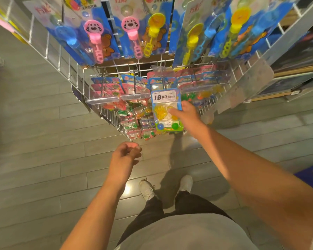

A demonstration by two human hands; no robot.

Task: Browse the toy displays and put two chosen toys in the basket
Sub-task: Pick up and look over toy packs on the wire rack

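Blue-backed and hanging on a peg of the wire display rack [74, 76], the blister-carded toy [167, 112] with a yellow hand and two balls sits under its 19.90 price tag [164, 97]. Its long axis runs down from the peg. The right hand [186, 112] pinches the card's right edge, thumb across the front, so it is the nearer hand by far. The left hand [126, 156] hangs well below the rack, fingers loosely curled, holding nothing. No basket is in view. Freeing the card likely means sliding it off the peg toward the person.
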